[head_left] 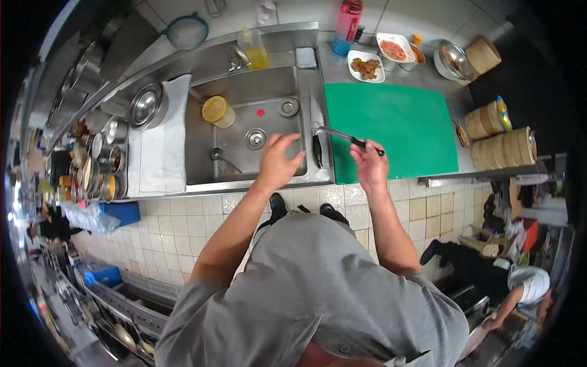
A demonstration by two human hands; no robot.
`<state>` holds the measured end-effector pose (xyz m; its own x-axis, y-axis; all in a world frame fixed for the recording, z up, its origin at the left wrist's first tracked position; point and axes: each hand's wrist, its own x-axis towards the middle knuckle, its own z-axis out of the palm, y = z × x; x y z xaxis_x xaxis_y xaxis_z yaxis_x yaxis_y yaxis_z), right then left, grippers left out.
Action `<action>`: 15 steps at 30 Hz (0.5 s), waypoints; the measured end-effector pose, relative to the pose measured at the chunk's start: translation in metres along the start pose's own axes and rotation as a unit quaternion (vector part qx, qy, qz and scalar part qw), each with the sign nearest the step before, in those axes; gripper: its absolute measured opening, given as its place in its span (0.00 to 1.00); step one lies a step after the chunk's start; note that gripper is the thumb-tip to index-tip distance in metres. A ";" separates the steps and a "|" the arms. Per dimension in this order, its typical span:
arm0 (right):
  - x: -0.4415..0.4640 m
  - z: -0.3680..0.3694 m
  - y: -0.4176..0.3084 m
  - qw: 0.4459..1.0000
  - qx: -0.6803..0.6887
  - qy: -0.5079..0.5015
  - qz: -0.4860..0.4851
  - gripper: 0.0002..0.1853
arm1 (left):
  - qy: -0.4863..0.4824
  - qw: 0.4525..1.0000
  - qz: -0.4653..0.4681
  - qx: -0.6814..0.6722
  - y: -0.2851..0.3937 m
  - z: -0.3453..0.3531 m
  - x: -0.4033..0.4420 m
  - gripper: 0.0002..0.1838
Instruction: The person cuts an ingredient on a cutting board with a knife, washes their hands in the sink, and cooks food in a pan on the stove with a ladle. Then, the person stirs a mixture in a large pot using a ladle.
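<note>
My right hand [372, 166] is closed around the black handle of a slim knife [336, 133], above the left front part of a green cutting board [391, 128]. The narrow metal blade points left toward the sink edge. Over the front right of the steel sink [202, 165], my left hand [281, 160] has its fingers apart and slightly bent, holding nothing. Between the hands, a black-handled tool [317, 151] lies on the strip beside the sink. Inside the sink are a yellow-lidded tub [218, 112], a small red piece [260, 113] and a dark-headed utensil [226, 159].
Behind the board stand a plate of brown meat [365, 66], a dish of reddish food [394, 48] and a pink-blue bottle [347, 27]. Bamboo steamers [504, 150] line the right. A metal bowl [147, 105] is at left by a white cloth [160, 144]. Another person [529, 287] bends behind me.
</note>
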<state>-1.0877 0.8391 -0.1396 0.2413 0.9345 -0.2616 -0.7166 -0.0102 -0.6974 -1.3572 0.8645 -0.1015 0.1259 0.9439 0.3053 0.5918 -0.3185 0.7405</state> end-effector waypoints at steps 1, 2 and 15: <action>-0.003 -0.006 0.001 1.000 -0.001 0.011 -0.005 0.08 | -0.018 0.999 0.026 -0.001 0.000 0.013 0.007 0.23; -0.005 -0.013 0.001 0.998 -0.029 0.027 -0.041 0.08 | -0.027 0.999 0.029 -0.007 0.002 0.027 0.015 0.23; -0.004 -0.068 0.002 0.955 -0.211 0.107 -0.180 0.07 | -0.150 0.957 0.161 0.191 0.006 0.177 0.077 0.14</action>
<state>-1.0455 0.8107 -0.1851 0.5821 0.8113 -0.0536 -0.2462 0.1131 -0.9626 -1.2025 0.9509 -0.1793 0.5399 0.8029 0.2525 0.7240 -0.5960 0.3472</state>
